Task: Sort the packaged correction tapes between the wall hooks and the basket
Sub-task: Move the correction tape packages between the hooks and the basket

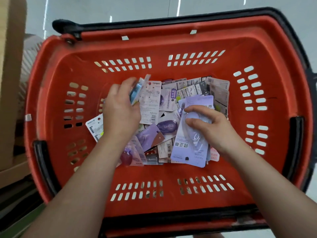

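A red plastic basket [171, 48] fills the view, and a heap of several packaged correction tapes [192, 90] lies on its floor. Both my hands reach down into it. My left hand [120, 110] grips a few upright packs, a blue-edged pack [135, 92] among them, at the left of the heap. My right hand [211, 127] holds a lilac pack with a clear blister [187, 148], thumb and fingers curled over its blister. A purple Campus tape [167, 127] lies between the hands. No wall hooks are in view.
The basket's black handles [295, 134] are folded down along its rim. A brown cardboard box [10, 83] stands at the left, beside the basket. Pale glossy floor [137, 9] shows beyond the far rim.
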Tool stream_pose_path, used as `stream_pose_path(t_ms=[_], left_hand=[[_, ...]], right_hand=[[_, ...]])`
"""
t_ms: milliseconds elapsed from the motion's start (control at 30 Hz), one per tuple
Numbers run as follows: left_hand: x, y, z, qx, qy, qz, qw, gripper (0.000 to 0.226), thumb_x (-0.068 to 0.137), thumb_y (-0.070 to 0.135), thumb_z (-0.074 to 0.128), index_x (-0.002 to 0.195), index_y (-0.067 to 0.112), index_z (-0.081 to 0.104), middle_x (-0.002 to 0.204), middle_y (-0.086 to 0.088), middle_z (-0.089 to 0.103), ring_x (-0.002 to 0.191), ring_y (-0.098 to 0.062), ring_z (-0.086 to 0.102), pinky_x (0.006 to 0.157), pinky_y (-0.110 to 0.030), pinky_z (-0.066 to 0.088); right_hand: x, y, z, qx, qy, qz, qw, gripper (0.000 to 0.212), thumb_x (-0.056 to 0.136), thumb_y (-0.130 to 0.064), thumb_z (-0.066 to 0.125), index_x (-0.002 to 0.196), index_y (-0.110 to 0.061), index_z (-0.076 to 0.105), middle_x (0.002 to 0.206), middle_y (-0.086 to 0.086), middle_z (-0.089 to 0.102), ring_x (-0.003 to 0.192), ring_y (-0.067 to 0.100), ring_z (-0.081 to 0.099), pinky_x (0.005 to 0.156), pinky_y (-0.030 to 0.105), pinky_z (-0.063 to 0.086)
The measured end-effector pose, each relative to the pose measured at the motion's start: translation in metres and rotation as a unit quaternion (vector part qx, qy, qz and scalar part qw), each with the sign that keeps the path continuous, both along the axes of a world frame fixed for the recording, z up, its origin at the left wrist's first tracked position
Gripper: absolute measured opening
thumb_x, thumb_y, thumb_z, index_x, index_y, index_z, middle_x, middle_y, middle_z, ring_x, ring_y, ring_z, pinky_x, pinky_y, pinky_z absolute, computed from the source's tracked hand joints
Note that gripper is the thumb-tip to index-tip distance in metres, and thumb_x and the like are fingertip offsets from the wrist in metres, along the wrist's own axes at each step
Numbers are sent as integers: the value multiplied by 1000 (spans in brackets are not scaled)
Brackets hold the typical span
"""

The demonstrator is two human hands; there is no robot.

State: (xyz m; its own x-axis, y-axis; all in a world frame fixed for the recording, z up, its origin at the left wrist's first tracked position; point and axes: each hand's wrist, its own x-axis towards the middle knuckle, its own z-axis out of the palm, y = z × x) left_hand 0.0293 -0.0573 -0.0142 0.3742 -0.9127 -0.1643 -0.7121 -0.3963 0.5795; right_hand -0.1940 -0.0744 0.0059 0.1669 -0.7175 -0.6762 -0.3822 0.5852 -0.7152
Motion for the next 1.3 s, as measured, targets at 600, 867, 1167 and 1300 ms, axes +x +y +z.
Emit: stream_pose_path(t_ms=[600,867,1167,1300], left_hand=[[-24,58,172,-33,139,-265,954,80,65,-15,79,130,26,56,143,-6,47,133,-25,47,98,-41,50],[-31,79,254,-132,34,-54,989,60,80,-8,61,120,36,67,129,-4,50,113,-22,45,97,-34,43],[-63,78,362,-28,549,311,775,50,82,24,69,129,33,52,117,3,71,104,-16,70,80,-32,60],[-77,85,397,-29,535,371,758,24,87,15,70,110,24,70,104,-2,76,91,-22,73,76,-37,61]], right_hand=[[22,0,156,240,-225,-114,937,45,76,-13,72,120,-16,63,98,15,72,76,26,71,60,31,59],[41,-5,227,168,-231,-168,944,31,90,3,53,112,-17,60,91,10,71,67,22,67,51,28,54],[37,1,313,8,-123,10,992,40,79,-4,73,107,-33,66,99,-10,64,67,14,60,57,31,49],[29,1,356,-58,-105,132,984,41,79,-11,72,106,-41,65,112,-20,61,88,10,61,59,23,46]])
